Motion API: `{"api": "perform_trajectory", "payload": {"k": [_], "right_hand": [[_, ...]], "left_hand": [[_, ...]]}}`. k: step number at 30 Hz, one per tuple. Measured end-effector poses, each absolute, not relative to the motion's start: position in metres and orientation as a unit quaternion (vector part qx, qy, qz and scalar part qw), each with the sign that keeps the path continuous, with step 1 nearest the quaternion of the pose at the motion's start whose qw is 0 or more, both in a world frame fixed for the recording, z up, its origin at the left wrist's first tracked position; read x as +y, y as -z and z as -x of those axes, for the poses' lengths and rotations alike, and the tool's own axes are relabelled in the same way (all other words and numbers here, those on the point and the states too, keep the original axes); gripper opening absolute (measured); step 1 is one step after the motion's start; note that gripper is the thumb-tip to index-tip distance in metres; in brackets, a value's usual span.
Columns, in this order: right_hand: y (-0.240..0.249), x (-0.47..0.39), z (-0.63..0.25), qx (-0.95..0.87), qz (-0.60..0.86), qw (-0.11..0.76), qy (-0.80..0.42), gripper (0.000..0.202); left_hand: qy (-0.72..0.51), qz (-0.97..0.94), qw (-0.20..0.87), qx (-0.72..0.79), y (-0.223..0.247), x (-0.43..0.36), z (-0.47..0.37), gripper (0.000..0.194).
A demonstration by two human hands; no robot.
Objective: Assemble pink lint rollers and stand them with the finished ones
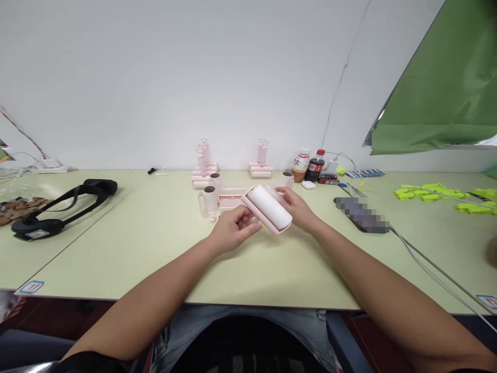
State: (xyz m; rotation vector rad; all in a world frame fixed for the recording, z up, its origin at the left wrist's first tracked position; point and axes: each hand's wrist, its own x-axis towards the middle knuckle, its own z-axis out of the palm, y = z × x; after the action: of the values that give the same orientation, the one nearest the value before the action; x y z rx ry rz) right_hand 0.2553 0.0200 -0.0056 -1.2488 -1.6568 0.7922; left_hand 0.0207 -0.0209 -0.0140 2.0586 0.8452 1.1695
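A pink lint roller [268, 207] with a white sticky roll is held up over the table, tilted with its roll facing me. My left hand [235, 229] is closed around its clear handle. My right hand [298, 208] has its fingers bent at the roller's far right side, next to a blurred pale pink part; its fingertips are partly hidden. Just behind lie a pink roller cover [229, 201], cardboard-cored rolls [210, 198] and a clear handle piece [202, 205]. Another roll [287, 179] stands behind my right hand.
Several pink lint rollers [260, 170] stand by the wall. Two drink bottles [314, 166] are at back right, a phone [361, 214] and cables at right. Yellow-green pieces [430, 191] lie farther right. A black headset strap [64, 207] is at left.
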Motion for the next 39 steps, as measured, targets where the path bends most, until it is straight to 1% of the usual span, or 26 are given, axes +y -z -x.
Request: {"api": "perform_trajectory", "payload": {"k": [3, 6, 12, 16, 23, 28, 33, 39], "right_hand": [[-0.006, 0.015, -0.259, -0.594, 0.428, 0.531, -0.427, 0.046], [-0.013, 0.009, -0.26, -0.576, 0.391, 0.553, -0.459, 0.052], [-0.015, 0.003, -0.249, -0.591, 0.365, 0.543, -0.472, 0.048], [-0.014, 0.003, -0.245, -0.613, 0.363, 0.533, -0.456, 0.051], [-0.008, 0.004, -0.241, -0.615, 0.411, 0.508, -0.441, 0.051], [-0.003, 0.003, -0.236, -0.625, 0.399, 0.498, -0.449, 0.05], [-0.006, 0.004, -0.239, -0.62, 0.412, 0.51, -0.431, 0.048], [-0.008, 0.003, -0.24, -0.608, 0.409, 0.515, -0.444, 0.043]], "left_hand": [[-0.404, -0.802, 0.262, 0.354, 0.012, -0.021, -0.019, 0.026], [-0.379, -0.804, 0.235, 0.394, 0.013, -0.019, -0.018, 0.028], [-0.381, -0.783, 0.262, 0.416, 0.015, -0.013, -0.015, 0.028], [-0.386, -0.777, 0.275, 0.415, 0.014, -0.012, -0.015, 0.028], [-0.385, -0.773, 0.274, 0.424, 0.016, -0.01, -0.014, 0.028], [-0.379, -0.773, 0.268, 0.432, 0.017, -0.007, -0.014, 0.028], [-0.37, -0.775, 0.269, 0.436, 0.017, -0.005, -0.013, 0.027], [-0.356, -0.778, 0.266, 0.444, 0.014, -0.007, -0.013, 0.028]]}}
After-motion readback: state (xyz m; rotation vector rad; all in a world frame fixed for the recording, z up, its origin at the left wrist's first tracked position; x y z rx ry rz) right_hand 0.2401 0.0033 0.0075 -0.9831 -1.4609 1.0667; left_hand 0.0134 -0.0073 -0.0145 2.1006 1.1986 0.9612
